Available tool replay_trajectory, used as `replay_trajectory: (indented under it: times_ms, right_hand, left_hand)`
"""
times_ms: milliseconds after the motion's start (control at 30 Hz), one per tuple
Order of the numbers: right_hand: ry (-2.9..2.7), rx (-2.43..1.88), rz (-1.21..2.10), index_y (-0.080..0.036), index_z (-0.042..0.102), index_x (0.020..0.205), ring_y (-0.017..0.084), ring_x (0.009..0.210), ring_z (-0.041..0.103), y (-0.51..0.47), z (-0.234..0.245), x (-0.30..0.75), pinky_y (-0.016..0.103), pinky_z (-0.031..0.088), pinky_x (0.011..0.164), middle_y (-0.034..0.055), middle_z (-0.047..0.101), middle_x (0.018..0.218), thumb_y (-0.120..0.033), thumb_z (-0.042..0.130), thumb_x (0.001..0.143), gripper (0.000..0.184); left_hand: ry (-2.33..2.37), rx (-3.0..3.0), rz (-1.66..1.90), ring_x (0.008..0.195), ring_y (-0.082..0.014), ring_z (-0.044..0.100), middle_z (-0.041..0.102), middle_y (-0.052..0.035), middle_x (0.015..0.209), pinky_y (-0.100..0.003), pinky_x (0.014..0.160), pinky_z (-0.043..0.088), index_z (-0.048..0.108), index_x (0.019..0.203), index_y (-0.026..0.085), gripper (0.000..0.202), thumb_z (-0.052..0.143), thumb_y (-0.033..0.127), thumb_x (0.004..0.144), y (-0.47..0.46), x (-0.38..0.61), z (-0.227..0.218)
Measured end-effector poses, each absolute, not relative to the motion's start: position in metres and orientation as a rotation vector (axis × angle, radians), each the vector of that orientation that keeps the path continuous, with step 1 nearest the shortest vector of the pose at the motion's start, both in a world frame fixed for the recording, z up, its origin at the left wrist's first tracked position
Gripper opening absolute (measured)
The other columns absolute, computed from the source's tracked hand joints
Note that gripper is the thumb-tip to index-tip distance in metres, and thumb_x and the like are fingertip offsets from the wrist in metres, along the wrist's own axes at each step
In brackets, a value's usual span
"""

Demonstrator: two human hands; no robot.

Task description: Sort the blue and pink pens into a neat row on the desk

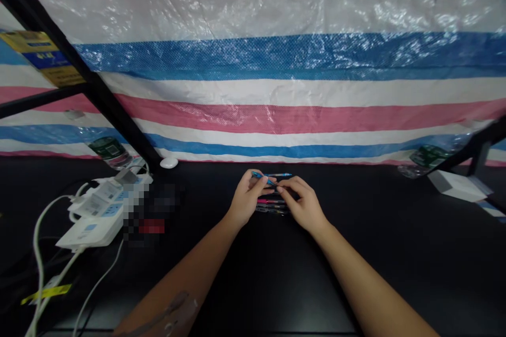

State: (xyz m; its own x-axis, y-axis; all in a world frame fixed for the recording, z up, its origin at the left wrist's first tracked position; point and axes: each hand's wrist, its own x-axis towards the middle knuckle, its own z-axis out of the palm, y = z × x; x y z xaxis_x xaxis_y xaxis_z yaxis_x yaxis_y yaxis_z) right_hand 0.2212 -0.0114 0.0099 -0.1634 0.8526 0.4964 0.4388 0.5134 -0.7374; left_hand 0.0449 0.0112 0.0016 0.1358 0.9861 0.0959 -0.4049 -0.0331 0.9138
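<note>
Both hands meet over the middle of a black table [356, 231]. My left hand [245, 199] is closed in a pinch on a blue pen [262, 177], held slanting between the two hands. My right hand [302, 202] has its fingertips pinched on the same pen's right end. Another blue pen [280, 175] lies on the table just beyond the fingers. Under and between the hands lie a few more pens [272, 205], one of them pink; the hands partly hide them.
White power strips [98, 210] with white cables [39, 253] sit at the left. A plastic bottle [108, 150] and a small white round object [169, 162] lie by the striped tarp [276, 63]. Another bottle [429, 160] and a white box [458, 184] are at the right.
</note>
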Motion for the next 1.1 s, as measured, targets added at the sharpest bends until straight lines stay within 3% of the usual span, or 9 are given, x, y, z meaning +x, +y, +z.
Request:
replay_trajectory:
  times_ms: [133,433,700,933,1000,1100]
  right_hand:
    - [-1.816,-1.022,0.525,-0.024,0.069,0.114,0.025,0.097,0.064,-0.012,0.011,0.219,0.041,0.054,0.087,0.0101,0.068,0.105,-0.031,0.057,0.1,0.02]
    - [-1.681,-1.083,0.355,-0.023,0.067,0.102,0.023,0.09,0.063,-0.002,0.004,0.231,0.038,0.052,0.082,0.0067,0.066,0.098,-0.022,0.065,0.092,0.01]
    - [-1.716,-1.052,0.414,-0.024,0.066,0.091,0.024,0.09,0.064,-0.007,0.009,0.225,0.039,0.052,0.084,0.0068,0.067,0.093,-0.024,0.064,0.093,0.002]
    - [-1.58,-1.039,0.63,-0.023,0.059,0.078,0.024,0.093,0.067,-0.011,0.006,0.217,0.041,0.053,0.088,0.0075,0.07,0.095,-0.034,0.069,0.09,0.019]
    - [-1.493,-1.05,0.751,-0.022,0.058,0.08,0.023,0.088,0.067,-0.011,0.006,0.216,0.038,0.054,0.084,0.007,0.07,0.092,-0.037,0.072,0.087,0.022]
    - [-1.413,-1.067,0.931,-0.022,0.057,0.086,0.017,0.066,0.063,-0.011,0.007,0.215,0.031,0.051,0.064,0.0024,0.067,0.076,-0.045,0.069,0.089,0.026]
  left_hand:
    - [0.77,1.001,1.306,0.091,-0.0239,0.076,0.075,-0.0069,0.097,-0.044,0.087,0.061,0.055,0.1,0.02,0.034,0.076,0.042,0.084,0.009,0.048,0.001]
    - [0.737,0.845,1.494,0.089,-0.0191,0.075,0.077,-0.0071,0.096,-0.04,0.09,0.058,0.052,0.098,0.02,0.032,0.073,0.042,0.088,0.019,0.04,0.003]
    - [0.708,0.873,1.398,0.093,-0.0206,0.075,0.077,-0.0074,0.096,-0.042,0.095,0.057,0.057,0.096,0.019,0.031,0.078,0.038,0.084,0.013,0.044,0.002]
    - [0.713,0.905,1.323,0.092,-0.0202,0.073,0.076,-0.0081,0.098,-0.04,0.093,0.058,0.067,0.095,0.016,0.029,0.084,0.032,0.078,0.008,0.049,-0.001]
    - [0.71,0.915,1.324,0.093,-0.0206,0.073,0.077,-0.0082,0.098,-0.04,0.093,0.058,0.068,0.095,0.016,0.028,0.083,0.032,0.078,0.008,0.048,-0.001]
    - [0.707,0.935,1.311,0.09,-0.02,0.073,0.077,-0.0076,0.097,-0.039,0.092,0.058,0.07,0.095,0.016,0.026,0.083,0.031,0.079,0.009,0.046,-0.002]
